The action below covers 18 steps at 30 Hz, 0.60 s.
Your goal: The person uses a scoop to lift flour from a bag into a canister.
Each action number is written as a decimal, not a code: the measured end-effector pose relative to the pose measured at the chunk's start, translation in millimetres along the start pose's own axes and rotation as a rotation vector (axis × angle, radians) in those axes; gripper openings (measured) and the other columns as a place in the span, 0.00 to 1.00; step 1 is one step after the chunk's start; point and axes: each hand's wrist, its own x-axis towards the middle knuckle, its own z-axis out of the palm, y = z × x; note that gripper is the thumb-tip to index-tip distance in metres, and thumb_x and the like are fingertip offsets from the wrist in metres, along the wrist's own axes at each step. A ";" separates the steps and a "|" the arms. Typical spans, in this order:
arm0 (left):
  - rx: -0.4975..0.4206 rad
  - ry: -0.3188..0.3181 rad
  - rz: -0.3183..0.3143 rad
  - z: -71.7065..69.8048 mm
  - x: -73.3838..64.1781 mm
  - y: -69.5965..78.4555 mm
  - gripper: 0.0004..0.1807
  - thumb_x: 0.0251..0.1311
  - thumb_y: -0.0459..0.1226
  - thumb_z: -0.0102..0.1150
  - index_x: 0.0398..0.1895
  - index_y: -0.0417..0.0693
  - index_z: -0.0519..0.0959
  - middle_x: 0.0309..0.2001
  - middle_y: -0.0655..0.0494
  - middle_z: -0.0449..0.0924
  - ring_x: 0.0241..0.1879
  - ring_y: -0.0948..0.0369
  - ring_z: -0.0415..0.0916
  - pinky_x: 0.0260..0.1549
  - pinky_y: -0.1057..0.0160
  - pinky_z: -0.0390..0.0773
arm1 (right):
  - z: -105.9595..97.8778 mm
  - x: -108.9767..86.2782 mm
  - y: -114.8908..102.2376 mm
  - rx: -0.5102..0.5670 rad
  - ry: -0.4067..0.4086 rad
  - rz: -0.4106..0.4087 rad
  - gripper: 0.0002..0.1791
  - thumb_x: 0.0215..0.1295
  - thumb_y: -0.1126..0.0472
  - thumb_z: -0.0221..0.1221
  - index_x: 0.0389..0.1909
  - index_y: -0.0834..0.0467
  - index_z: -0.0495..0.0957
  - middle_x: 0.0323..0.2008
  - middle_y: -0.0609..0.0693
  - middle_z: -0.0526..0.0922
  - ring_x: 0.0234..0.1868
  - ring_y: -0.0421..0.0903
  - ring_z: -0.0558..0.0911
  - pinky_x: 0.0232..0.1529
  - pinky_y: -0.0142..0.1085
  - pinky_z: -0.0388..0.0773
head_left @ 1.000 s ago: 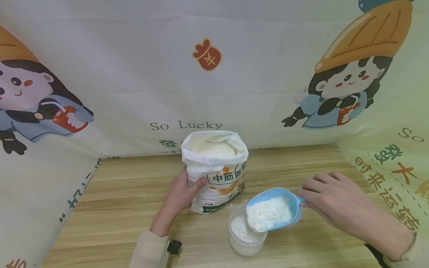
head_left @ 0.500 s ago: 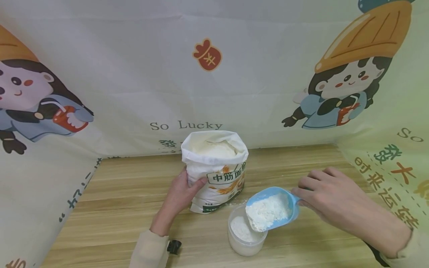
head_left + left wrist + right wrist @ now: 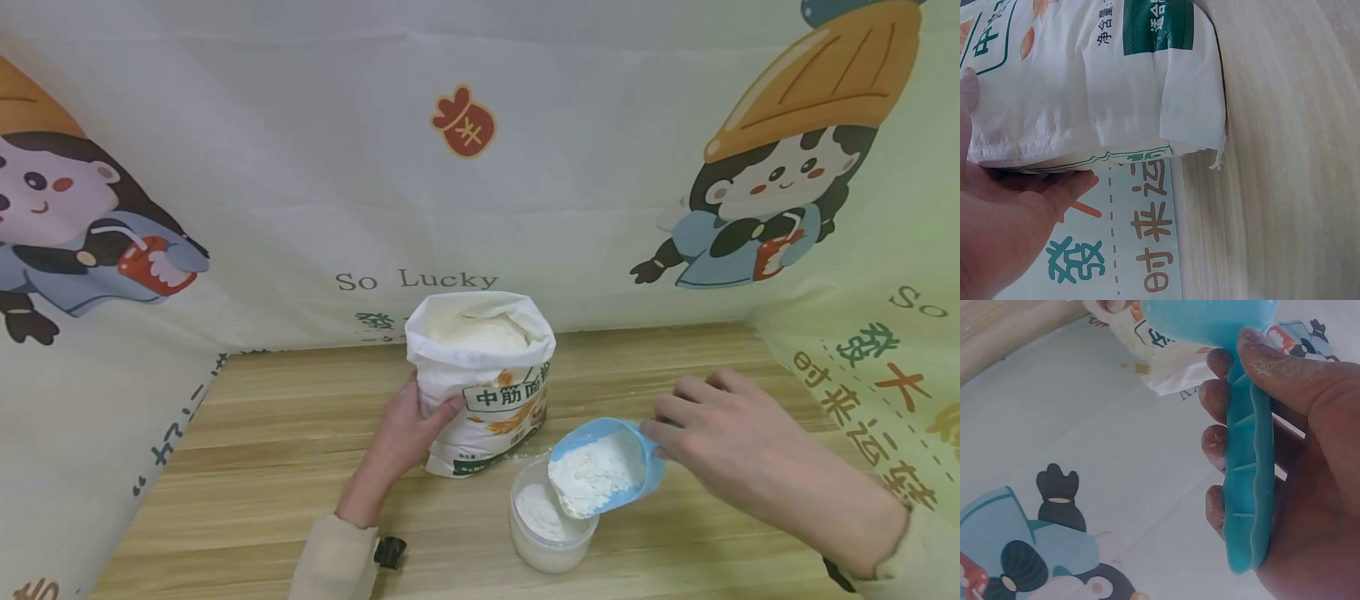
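Note:
An open white flour bag (image 3: 480, 375) with a rolled-down top stands upright on the table, flour showing inside. My left hand (image 3: 411, 425) grips its left side, thumb on the printed front and fingers behind; the left wrist view shows those fingers along the bag (image 3: 1085, 106). In my right hand (image 3: 738, 450) is a blue scoop (image 3: 651, 479) heaped with white flour (image 3: 600, 471). The right wrist view shows fingers wrapped round its ribbed handle (image 3: 1244, 469) and powder on the thumb. Just under the scoop's lip stands a clear round tub (image 3: 551, 554) with flour in it.
A wooden tabletop (image 3: 247, 467) carries the bag and tub, with a little spilled flour near the bag's base. Printed cloth (image 3: 600, 167) hangs behind and along both sides. A small black object (image 3: 390, 552) sits at the left cuff.
The right hand and scoop have shifted slightly left over the tub, the hand rising a little as the scoop tilts. The left hand, bag and tub stay put.

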 end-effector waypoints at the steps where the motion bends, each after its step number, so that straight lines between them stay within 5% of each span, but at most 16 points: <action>1: -0.001 0.000 0.001 0.0 0.2 0.1 0.38 0.69 0.48 0.66 0.74 0.39 0.64 0.64 0.35 0.77 0.63 0.40 0.75 0.62 0.39 0.75 | -0.5 0.8 -0.4 -0.004 0.001 -0.004 0.20 0.44 0.56 0.81 0.40 0.52 0.88 0.37 0.43 0.84 0.38 0.47 0.78 0.36 0.44 0.76; 18: 0.020 0.011 0.019 0.7 0.4 -1.1 0.37 0.70 0.48 0.65 0.72 0.37 0.65 0.61 0.35 0.79 0.62 0.40 0.77 0.61 0.39 0.77 | -8.9 18.1 -8.9 -0.059 0.000 -0.043 0.14 0.43 0.66 0.78 0.30 0.53 0.85 0.29 0.43 0.78 0.30 0.46 0.70 0.31 0.38 0.68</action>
